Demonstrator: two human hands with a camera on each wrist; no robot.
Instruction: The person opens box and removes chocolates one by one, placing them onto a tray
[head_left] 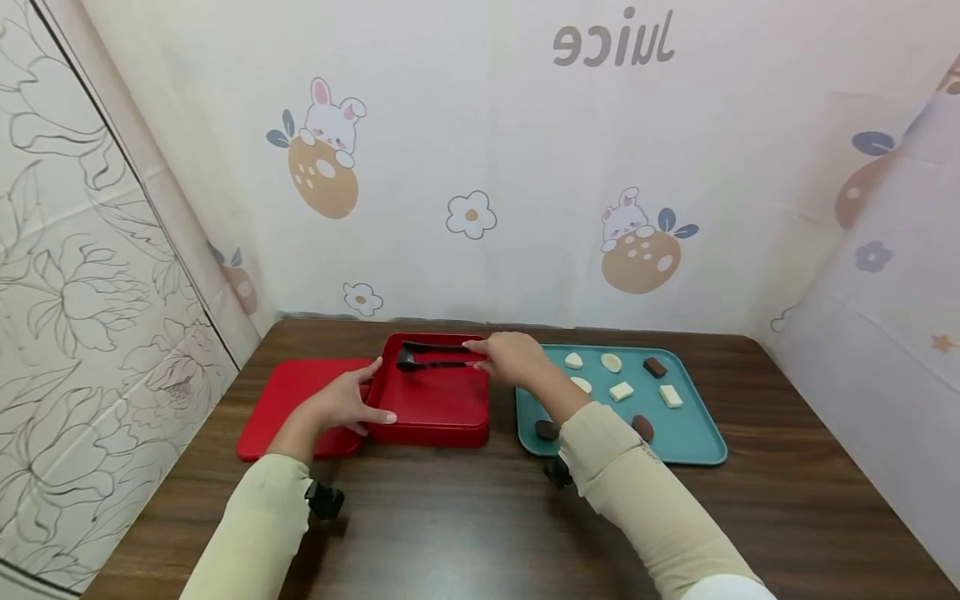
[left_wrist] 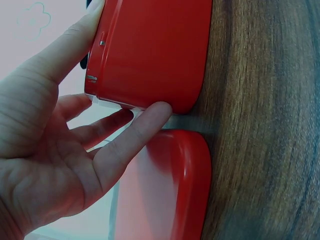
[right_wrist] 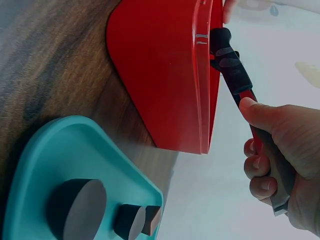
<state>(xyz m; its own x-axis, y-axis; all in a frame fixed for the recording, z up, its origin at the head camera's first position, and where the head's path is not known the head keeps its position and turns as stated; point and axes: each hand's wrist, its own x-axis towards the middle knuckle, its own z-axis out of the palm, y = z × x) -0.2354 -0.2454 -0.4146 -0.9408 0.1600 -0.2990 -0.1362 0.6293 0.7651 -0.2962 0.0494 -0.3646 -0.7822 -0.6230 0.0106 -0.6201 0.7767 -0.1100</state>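
Observation:
My left hand lies against the left side of a red rectangular box, its thumb at the front rim and its fingers spread and mostly straight. In the left wrist view, a fingertip meets the box's corner. My right hand holds a pair of tongs, their black heads pointing left over the box's inside. Fingers wrap around the red and metal handle in the right wrist view. The tongs' head is at the box's rim there.
Left of the box lies a flat red lid, close beside it. To the right, a teal tray carries several white and brown chocolate-like pieces, such as a white block. The wooden table meets a patterned curtain behind.

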